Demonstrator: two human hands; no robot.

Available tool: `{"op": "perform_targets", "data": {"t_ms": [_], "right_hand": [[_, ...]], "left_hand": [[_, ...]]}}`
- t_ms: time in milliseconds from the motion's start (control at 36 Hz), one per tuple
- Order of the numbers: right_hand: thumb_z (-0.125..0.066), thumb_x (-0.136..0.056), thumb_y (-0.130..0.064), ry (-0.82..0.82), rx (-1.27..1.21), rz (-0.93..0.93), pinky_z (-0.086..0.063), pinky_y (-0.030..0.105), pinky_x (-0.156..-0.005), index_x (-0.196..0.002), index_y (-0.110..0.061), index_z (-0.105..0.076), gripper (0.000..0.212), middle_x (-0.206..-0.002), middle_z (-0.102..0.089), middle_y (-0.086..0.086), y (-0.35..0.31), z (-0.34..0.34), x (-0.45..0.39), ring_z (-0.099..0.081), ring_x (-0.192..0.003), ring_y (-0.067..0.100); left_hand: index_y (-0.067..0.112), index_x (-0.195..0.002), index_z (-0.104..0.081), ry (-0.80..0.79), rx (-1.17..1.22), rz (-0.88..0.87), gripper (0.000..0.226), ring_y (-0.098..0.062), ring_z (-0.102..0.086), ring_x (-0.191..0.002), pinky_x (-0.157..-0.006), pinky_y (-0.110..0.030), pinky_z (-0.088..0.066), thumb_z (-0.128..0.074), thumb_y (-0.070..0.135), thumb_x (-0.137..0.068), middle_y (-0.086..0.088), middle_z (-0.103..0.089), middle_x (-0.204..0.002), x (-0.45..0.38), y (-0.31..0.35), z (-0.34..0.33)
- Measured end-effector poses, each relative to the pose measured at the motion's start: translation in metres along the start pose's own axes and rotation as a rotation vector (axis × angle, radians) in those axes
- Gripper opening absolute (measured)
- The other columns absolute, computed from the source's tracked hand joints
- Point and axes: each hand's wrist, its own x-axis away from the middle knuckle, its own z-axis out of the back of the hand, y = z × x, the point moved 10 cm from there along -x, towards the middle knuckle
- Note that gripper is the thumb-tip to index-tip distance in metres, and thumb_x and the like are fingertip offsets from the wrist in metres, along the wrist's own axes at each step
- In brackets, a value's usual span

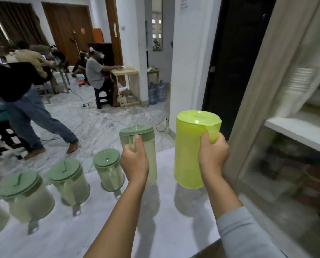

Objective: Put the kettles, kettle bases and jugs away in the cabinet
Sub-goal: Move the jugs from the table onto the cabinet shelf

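Note:
My left hand (135,162) grips the handle of a tall clear jug with a sage-green lid (150,146), held upright above the white table (99,229). My right hand (212,155) grips the handle of a bright lime-yellow jug (188,151), also lifted off the table, close to the cabinet's pale wooden frame (248,116). Three more green-lidded jugs stand in a row on the table to the left: one (108,169), another (69,181) and a third (25,194).
The cabinet on the right stands open, with a white shelf (300,133) and blurred stacked items above and below it. A person (25,101) walks across the marble floor at the left. Another person sits at a small wooden table (125,73) farther back.

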Motion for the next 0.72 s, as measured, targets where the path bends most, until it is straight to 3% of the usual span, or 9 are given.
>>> {"op": "perform_targets", "data": {"t_ms": [83, 250, 361, 528, 722], "right_hand": [[-0.053, -0.086, -0.016, 0.093, -0.001, 0.022, -0.037, 0.027, -0.067, -0.081, -0.014, -0.054, 0.006, -0.068, -0.054, -0.001, -0.015, 0.034, 0.026, -0.053, -0.072, 0.023], [-0.055, -0.084, -0.017, 0.202, 0.067, 0.04, -0.049, 0.037, -0.073, -0.08, -0.014, -0.056, 0.005, -0.075, -0.059, 0.004, -0.035, 0.095, 0.061, -0.057, -0.075, 0.028], [-0.054, -0.082, -0.018, 0.282, 0.097, 0.058, -0.052, 0.044, -0.074, -0.077, -0.01, -0.057, 0.01, -0.073, -0.06, 0.008, -0.044, 0.141, 0.082, -0.06, -0.075, 0.033], [-0.055, -0.085, -0.014, 0.398, 0.129, 0.089, -0.035, 0.028, -0.064, -0.074, -0.011, -0.053, 0.011, -0.069, -0.056, 0.004, -0.064, 0.23, 0.119, -0.051, -0.067, 0.024], [-0.056, -0.084, -0.018, 0.536, 0.189, 0.061, -0.042, 0.032, -0.065, -0.071, -0.017, -0.052, 0.013, -0.064, -0.054, -0.005, -0.078, 0.353, 0.176, -0.053, -0.066, 0.023]], "left_hand": [[0.009, -0.074, -0.053, -0.063, 0.014, -0.015, 0.051, -0.03, -0.061, -0.076, -0.071, -0.039, -0.047, -0.04, 0.055, -0.091, -0.01, -0.064, -0.077, 0.02, 0.006, 0.017], [0.013, -0.073, -0.054, -0.165, 0.012, -0.018, 0.05, -0.033, -0.062, -0.082, -0.08, -0.045, -0.052, -0.038, 0.058, -0.089, -0.011, -0.066, -0.08, 0.06, 0.018, 0.025], [0.007, -0.08, -0.059, -0.242, 0.023, -0.052, 0.051, -0.031, -0.061, -0.084, -0.075, -0.037, -0.046, -0.039, 0.053, -0.093, -0.013, -0.067, -0.085, 0.097, 0.037, 0.021], [0.009, -0.077, -0.054, -0.392, 0.073, -0.087, 0.048, -0.029, -0.06, -0.081, -0.067, -0.032, -0.04, -0.038, 0.051, -0.094, -0.013, -0.065, -0.084, 0.172, 0.061, 0.01], [0.003, -0.089, -0.06, -0.567, 0.096, -0.109, 0.055, -0.029, -0.058, -0.084, -0.074, -0.037, -0.045, -0.036, 0.052, -0.094, -0.009, -0.062, -0.084, 0.289, 0.078, 0.006]]}}
